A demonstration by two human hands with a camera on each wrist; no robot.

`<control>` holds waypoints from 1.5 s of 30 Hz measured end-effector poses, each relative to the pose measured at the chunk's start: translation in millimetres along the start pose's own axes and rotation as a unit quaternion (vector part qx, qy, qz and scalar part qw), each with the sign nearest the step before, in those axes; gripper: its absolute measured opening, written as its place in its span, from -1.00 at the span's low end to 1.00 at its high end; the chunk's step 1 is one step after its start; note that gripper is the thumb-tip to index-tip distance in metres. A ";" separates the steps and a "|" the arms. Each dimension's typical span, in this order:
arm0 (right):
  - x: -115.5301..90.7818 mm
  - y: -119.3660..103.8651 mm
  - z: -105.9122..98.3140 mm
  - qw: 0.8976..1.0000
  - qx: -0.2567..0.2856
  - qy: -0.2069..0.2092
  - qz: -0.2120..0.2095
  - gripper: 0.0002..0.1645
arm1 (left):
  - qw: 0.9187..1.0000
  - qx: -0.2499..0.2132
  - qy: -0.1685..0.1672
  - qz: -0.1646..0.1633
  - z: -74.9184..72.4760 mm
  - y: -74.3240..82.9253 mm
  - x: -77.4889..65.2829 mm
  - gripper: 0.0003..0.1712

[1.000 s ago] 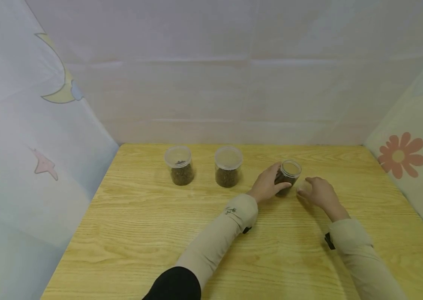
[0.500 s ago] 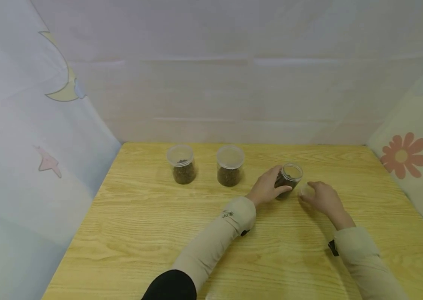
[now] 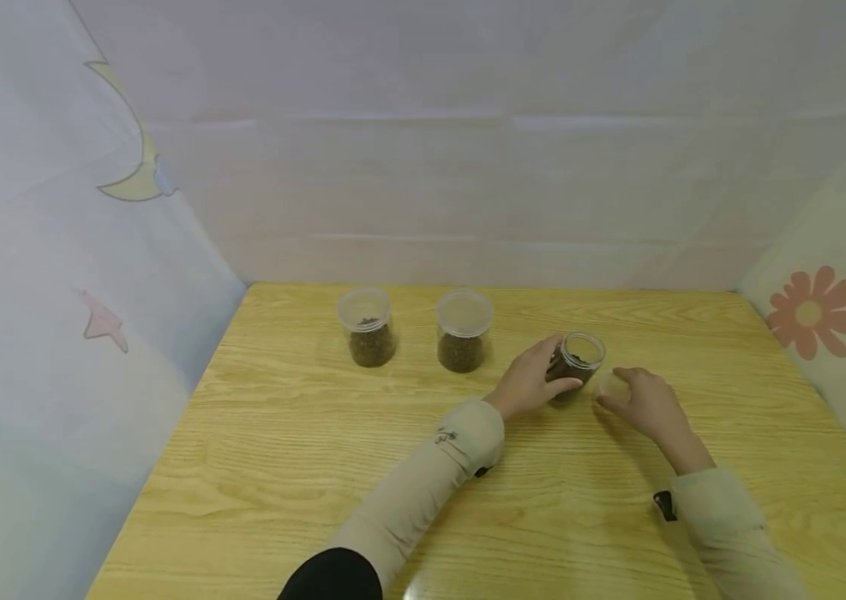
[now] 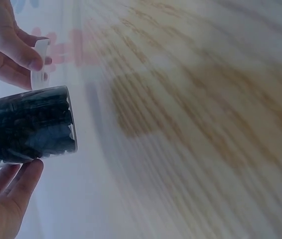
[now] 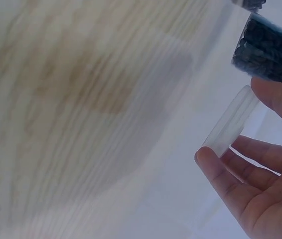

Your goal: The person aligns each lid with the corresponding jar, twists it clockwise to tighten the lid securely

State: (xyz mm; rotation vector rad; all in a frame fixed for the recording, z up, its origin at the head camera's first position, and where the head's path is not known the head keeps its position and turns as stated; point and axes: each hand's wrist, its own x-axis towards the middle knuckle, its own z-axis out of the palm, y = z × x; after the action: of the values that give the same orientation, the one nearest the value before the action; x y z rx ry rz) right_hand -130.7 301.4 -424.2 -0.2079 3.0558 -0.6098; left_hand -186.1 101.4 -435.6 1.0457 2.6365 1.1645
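My left hand (image 3: 523,383) grips a clear jar (image 3: 571,371) of dark, small pieces, which leans to the right with its mouth uncovered. Its base and dark contents show in the left wrist view, the fingers around its side. Just right of the jar, my right hand (image 3: 653,408) pinches a translucent round lid (image 5: 230,122) by its rim, between thumb and fingers. Lid and jar are apart. Against the pale table the lid is faint in the head view.
Two more clear jars stand upright to the left, a left one (image 3: 372,333) and a middle one (image 3: 463,337), partly filled with dark pieces and apparently lidded. The wooden table (image 3: 257,467) meets cloth walls (image 3: 423,200) at its back and sides.
The held jar has come slightly nearer and leans a little more to the right. My right hand with the lid has also drawn slightly nearer. The camera view has shifted slightly.
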 end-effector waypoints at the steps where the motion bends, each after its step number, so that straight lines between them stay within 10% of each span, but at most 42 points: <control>1: -0.3 -0.9 0.4 1.000 0.001 0.002 0.000 -0.30 | 1.000 0.004 0.001 0.001 -1.1 0.7 -1.1 -0.29; 45: -23.8 -55.6 -4.5 0.999 0.021 0.019 -0.020 -0.28 | 0.999 0.003 0.026 0.023 -24.1 -1.5 -53.4 -0.33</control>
State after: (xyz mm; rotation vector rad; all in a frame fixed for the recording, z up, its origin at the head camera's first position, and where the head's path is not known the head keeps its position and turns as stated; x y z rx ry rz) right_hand -100.2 255.5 -398.9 -0.2596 3.0781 -0.6857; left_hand -153.8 52.8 -429.9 1.0963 2.6699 1.2111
